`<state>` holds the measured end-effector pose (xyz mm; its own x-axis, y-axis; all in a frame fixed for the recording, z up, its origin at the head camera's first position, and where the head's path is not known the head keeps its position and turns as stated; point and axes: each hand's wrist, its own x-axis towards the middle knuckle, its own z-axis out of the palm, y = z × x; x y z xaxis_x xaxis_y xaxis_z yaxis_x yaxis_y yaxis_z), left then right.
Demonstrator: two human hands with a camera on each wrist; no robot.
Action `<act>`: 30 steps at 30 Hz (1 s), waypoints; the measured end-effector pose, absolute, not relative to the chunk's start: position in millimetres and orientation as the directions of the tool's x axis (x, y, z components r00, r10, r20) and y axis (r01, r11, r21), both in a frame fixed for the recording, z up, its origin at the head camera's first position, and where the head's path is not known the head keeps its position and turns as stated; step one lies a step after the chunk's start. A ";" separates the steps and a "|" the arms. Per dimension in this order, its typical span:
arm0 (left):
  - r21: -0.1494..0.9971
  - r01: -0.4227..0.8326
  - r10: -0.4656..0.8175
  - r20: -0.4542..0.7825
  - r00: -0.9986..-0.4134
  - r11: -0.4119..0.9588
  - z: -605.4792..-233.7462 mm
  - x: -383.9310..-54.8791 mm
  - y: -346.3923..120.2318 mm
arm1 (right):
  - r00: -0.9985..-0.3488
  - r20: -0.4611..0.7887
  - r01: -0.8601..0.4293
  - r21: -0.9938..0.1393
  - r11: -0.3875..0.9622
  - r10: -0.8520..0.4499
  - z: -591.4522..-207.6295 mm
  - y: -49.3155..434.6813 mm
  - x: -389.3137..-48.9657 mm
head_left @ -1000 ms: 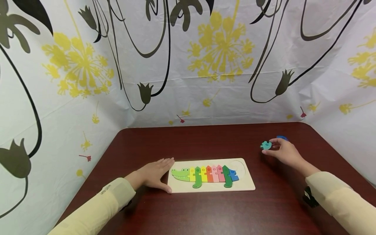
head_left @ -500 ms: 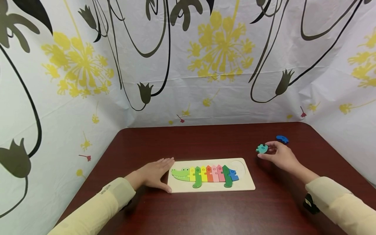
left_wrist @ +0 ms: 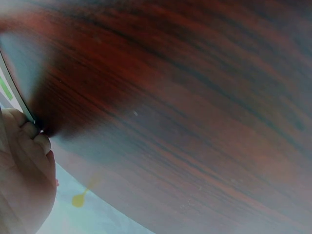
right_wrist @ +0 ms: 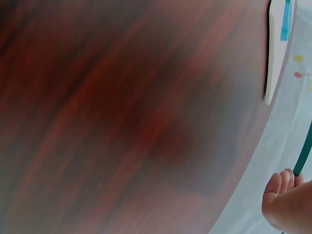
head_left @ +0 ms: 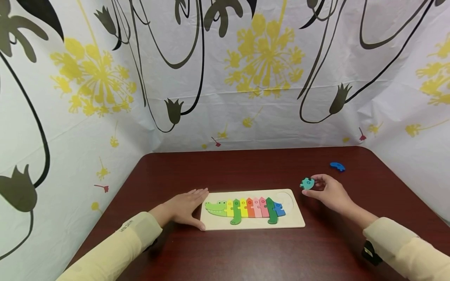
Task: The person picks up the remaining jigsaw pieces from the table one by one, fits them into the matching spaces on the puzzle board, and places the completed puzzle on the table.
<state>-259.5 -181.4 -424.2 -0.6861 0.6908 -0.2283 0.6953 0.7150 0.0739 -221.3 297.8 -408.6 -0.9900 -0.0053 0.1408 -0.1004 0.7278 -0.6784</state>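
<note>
A pale wooden puzzle board (head_left: 253, 225) lies on the table, bearing a crocodile puzzle (head_left: 242, 208) of several coloured, interlocking pieces. At the board's right end a shallow round outline shows bare wood. My left hand (head_left: 183, 208) rests against the board's left edge, its fingers straight and thumb spread; the left wrist view catches only part of this hand (left_wrist: 27, 170). To the right of the board, above the table, my right hand (head_left: 332, 194) pinches a teal puzzle piece (head_left: 307, 184) between thumb and fingers. Its edge-on teal side (right_wrist: 304, 148) shows in the right wrist view.
A curved blue puzzle piece (head_left: 337, 166) lies at the back right of the dark red-brown table (head_left: 225, 257). A white patterned cloth (head_left: 211, 78) hangs behind and beside the table.
My right hand has carried the teal puzzle piece left and nearer to the board, away from the blue piece, which is now fully uncovered. My left hand and the board stay put.
</note>
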 end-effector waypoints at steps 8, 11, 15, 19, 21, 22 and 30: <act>0.074 0.694 0.690 -0.230 -0.687 0.716 -424.8 -260.2 -181.1 | -0.991 0.131 -0.095 -0.683 0.724 -0.006 -409.9 284.8 -213.2; 0.077 0.693 0.689 -0.230 -0.687 0.716 -424.9 -260.4 -181.3 | -0.994 0.113 -0.079 -0.687 0.722 0.000 -410.8 281.4 -210.4; 0.081 0.696 0.693 -0.229 -0.684 0.714 -424.9 -260.3 -181.3 | -0.995 0.102 -0.072 -0.693 0.717 -0.001 -412.7 275.9 -206.6; 0.085 0.701 0.699 -0.225 -0.679 0.708 -425.0 -260.2 -181.1 | -0.994 0.105 -0.082 -0.686 0.723 -0.013 -412.9 270.4 -202.7; 0.087 0.701 0.700 -0.223 -0.679 0.708 -425.2 -260.3 -181.2 | -0.994 0.107 -0.088 -0.681 0.727 -0.020 -412.8 267.3 -200.8; 0.086 0.701 0.699 -0.223 -0.679 0.708 -425.4 -260.3 -181.2 | -0.994 0.108 -0.090 -0.679 0.729 -0.022 -412.8 265.9 -200.0; 0.076 0.698 0.695 -0.219 -0.685 0.712 -427.0 -260.7 -182.0 | -0.994 0.093 -0.111 -0.701 0.705 -0.064 -418.0 256.0 -195.6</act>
<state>-260.7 -182.0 -427.0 -0.6846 0.6951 -0.2194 0.6982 0.7118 0.0762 -195.6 256.0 -418.0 -0.9936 -0.0639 0.0928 -0.1107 0.7047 -0.7008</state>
